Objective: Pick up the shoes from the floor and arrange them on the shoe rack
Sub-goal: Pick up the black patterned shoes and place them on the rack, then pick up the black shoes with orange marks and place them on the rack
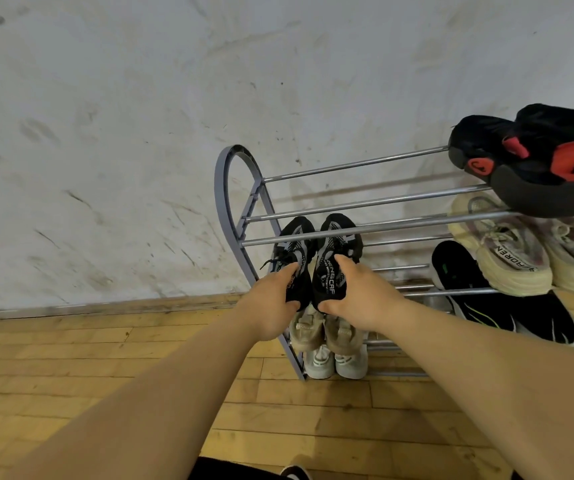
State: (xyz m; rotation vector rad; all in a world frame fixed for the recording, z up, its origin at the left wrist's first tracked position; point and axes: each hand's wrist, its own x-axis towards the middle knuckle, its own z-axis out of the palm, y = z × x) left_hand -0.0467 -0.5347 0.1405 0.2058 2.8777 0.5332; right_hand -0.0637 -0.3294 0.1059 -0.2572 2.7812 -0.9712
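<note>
A metal shoe rack (pixel 230 188) with chrome bars stands against the wall. Two black-and-grey sneakers lie side by side on its second tier at the left end, toes toward the wall. My left hand (pixel 271 306) grips the heel of the left sneaker (pixel 294 247). My right hand (pixel 361 296) grips the heel of the right sneaker (pixel 335 244), thumb on its tongue.
Black-and-red shoes (pixel 535 161) sit on the top tier at right. Cream sneakers (pixel 507 258) and black shoes (pixel 469 289) fill the right side lower down. Beige shoes (pixel 327 334) and white shoes (pixel 334 365) sit under my hands. Wooden floor (pixel 105 375) lies to the left.
</note>
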